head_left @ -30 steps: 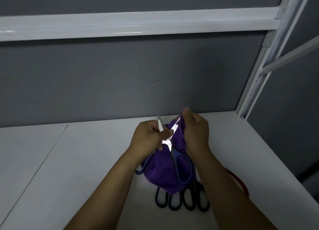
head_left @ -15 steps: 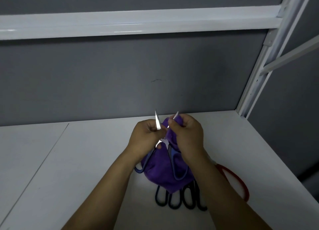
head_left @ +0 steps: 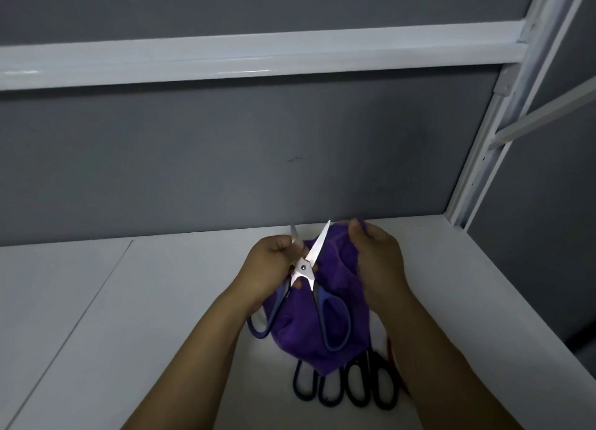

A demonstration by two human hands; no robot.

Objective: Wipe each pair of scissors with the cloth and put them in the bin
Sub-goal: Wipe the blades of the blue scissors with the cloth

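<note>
The left hand (head_left: 271, 268) pinches the blue-handled steel scissors (head_left: 303, 267), blades apart, above the white bench (head_left: 161, 300). The right hand (head_left: 377, 262) grips the purple microfibre cloth (head_left: 296, 316) behind the blades.

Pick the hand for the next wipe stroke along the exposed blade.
Right: the right hand holds the cloth beside that blade; the left hand grips the scissors open.

Workshop-style workstation: white bench (head_left: 161, 300), metal frame (head_left: 258, 59), grey panel (head_left: 193, 155).
</note>
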